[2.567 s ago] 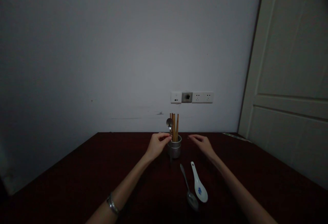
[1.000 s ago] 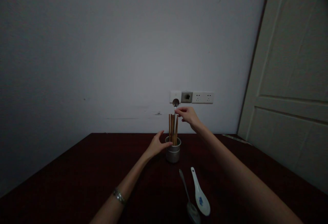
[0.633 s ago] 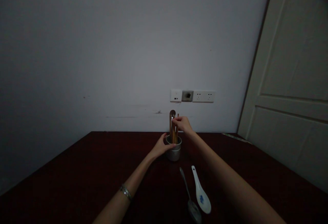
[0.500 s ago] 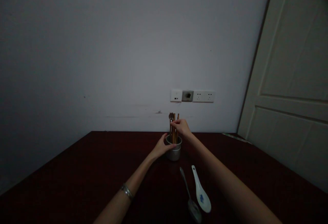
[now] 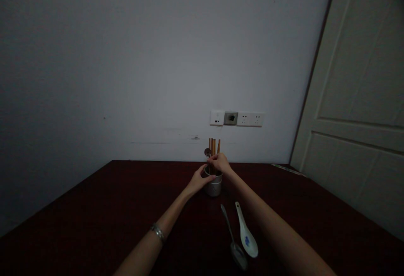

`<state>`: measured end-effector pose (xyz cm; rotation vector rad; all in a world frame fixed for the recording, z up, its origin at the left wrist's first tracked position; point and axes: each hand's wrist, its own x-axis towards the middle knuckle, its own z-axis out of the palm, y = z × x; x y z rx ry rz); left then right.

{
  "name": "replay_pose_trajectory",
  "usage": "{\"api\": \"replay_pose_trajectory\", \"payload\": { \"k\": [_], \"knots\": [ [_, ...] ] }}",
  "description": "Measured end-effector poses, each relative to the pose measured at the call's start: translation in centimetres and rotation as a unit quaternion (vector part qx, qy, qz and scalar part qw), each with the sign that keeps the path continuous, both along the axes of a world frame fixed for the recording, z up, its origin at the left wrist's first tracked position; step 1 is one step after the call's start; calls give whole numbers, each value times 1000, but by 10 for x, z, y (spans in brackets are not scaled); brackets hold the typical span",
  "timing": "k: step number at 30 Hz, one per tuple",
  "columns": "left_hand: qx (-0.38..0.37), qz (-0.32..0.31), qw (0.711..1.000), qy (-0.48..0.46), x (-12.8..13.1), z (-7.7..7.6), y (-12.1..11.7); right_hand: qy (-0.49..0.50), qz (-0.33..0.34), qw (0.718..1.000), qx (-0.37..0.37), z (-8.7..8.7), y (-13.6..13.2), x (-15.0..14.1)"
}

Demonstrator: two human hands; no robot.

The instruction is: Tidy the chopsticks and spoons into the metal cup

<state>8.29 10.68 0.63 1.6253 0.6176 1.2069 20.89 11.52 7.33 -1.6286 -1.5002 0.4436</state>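
- Silvery grey: cup [image 5: 213, 189] at the left fingers [image 5: 208, 178]
- Yellow-brown: chopsticks [image 5: 219, 146] beside the right fingers [image 5: 213, 158]
- Dark, brownish grey: bowl of the small spoon [image 5: 207, 152] just above the right fingers
- White with a blue motif: ceramic spoon [image 5: 249, 243], nearer than the fingers
- Dull grey: metal spoon [image 5: 238, 256] beside it
- Dark red: counter [image 5: 94, 208] beneath the fingers
- Bluish grey: wall [image 5: 158, 57] beyond them

A: What is hidden at the cup [image 5: 213, 189]?
B: Its left side is partly covered by the left hand [image 5: 198, 181]. The lower ends of the chopsticks [image 5: 214, 144] are concealed inside.
A: And the held spoon [image 5: 207, 152]?
B: Most of its handle is lost behind the right hand [image 5: 220, 162].
A: At the edges?
B: Both forearms [image 5: 280, 236] are cut off below; the door [image 5: 356, 99], above and rightward.
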Motion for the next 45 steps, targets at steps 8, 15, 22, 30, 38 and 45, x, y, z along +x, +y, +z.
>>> {"api": "replay_pose_trajectory", "payload": {
  "k": [8, 15, 22, 30, 38, 45],
  "knots": [
    [-4, -35, 999, -15, -2, 0, -3, 51, 14, 997, -51, -3, -8, -8],
    [12, -38, 999, -5, -3, 0, -3, 72, 18, 995, -71, 1, -15, -13],
    [8, -36, 999, -7, -2, 3, -6, 65, 16, 995, -73, 4, -18, -14],
    [9, -34, 999, -7, -2, 5, -8, 63, 12, 995, -73, 5, -18, -13],
    [-8, -43, 999, -14, -1, 2, -6, 78, 7, 994, -73, -1, -11, -12],
    [2, -59, 998, -30, -1, 3, -7, 81, 27, 993, -85, 5, -22, -7]
  ]
}}
